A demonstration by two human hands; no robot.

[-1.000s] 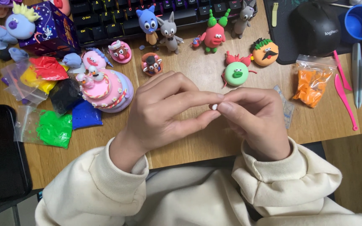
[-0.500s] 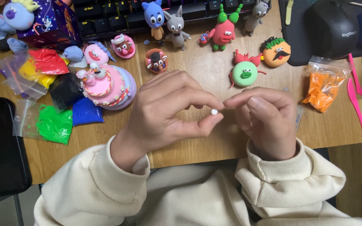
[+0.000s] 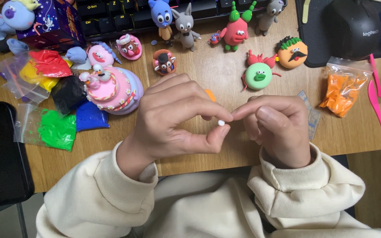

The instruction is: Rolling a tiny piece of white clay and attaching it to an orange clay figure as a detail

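Fingertips of both hands meet over the counter's near edge, and a tiny white clay ball [image 3: 221, 123] sits between them. The left hand [image 3: 173, 119] has thumb and forefinger closed narrowly on the ball, the thumb under it and the forefinger just above. The right hand [image 3: 276, 128] is curled, its forefinger tip touching the left forefinger beside the ball; whether it also touches the ball I cannot tell. A second ago the two hands were pressed tighter together with the white bit almost buried between the fingers; now they have drawn slightly apart and the ball shows clearly on the left thumb's tip, so the pinching or rolling seems to have given it a clean round form. Being round, the ball has no long axis and points no way in particular; it faces up toward the camera. Just behind the hands a scrap of orange clay [image 3: 210, 94] peeks out on the counter [image 3: 225, 70]. Farther left stands a pink tiered clay cake [image 3: 113, 90], with bags of green clay [image 3: 54, 130], blue clay [image 3: 91, 117], black clay [image 3: 69, 94] and red clay [image 3: 49, 64] around it. Behind, a green round figure [image 3: 258, 76], an orange moustached head [image 3: 292, 53] and a red figure [image 3: 234, 28] stand near a keyboard [image 3: 124, 17]. At right lie a bag of orange clay [image 3: 342, 90] and pink tools [image 3: 378, 108].
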